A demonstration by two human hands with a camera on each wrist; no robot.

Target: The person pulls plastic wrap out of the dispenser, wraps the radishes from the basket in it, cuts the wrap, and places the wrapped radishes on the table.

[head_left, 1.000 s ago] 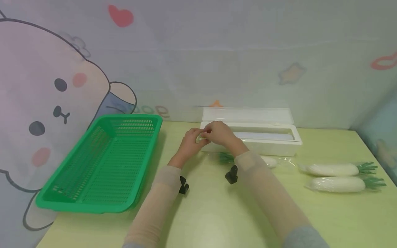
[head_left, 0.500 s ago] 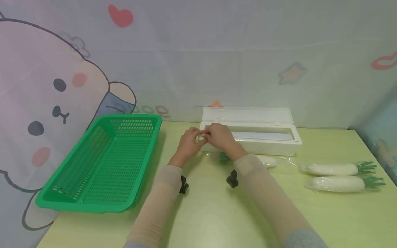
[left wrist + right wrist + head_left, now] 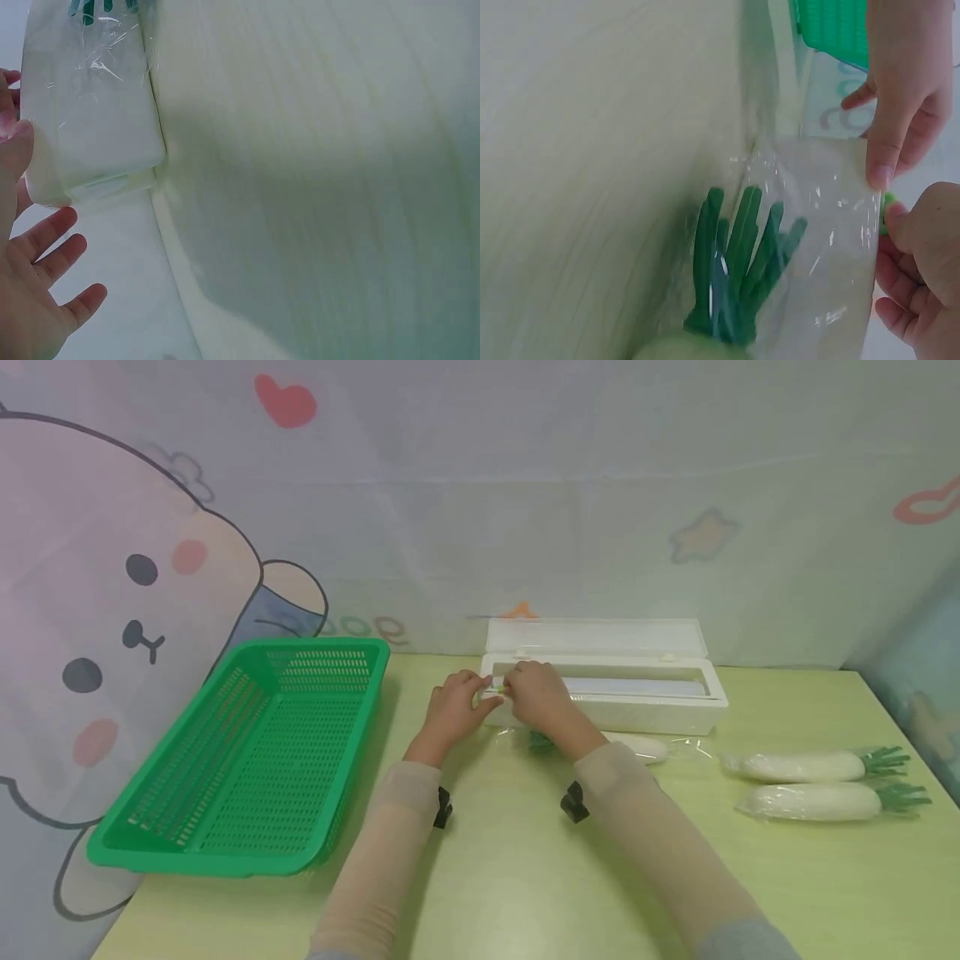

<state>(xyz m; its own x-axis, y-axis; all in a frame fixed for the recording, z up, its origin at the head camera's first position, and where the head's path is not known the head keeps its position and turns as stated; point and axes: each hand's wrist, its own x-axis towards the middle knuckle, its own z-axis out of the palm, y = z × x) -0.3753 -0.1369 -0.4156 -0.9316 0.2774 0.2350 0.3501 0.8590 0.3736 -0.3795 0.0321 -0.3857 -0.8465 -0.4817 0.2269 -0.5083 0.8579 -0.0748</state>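
A long white cling film box (image 3: pixel 637 714) lies at the back of the table, its lid raised and a white roll inside. My left hand (image 3: pixel 453 706) holds its left end, thumb and forefinger at the corner, the other fingers spread in the left wrist view. On the box's upper front edge, my right hand (image 3: pixel 540 693) pinches a small green slide cutter (image 3: pixel 888 214), mostly covered by the fingers. Clear film (image 3: pixel 825 225) hangs at the box front, over the green leaves (image 3: pixel 739 262) of a white radish (image 3: pixel 643 748), partly hidden behind my right wrist.
Two film-wrapped radishes (image 3: pixel 813 802) lie side by side at the right of the table (image 3: pixel 495 877). A green slotted basket (image 3: pixel 225 862) stands on the left. Behind the box hangs a printed cloth (image 3: pixel 525 527).
My right hand has slid slightly to the right along the box edge, away from the left thumb, and the green cutter shows between the hands. The left hand stays at the box end.
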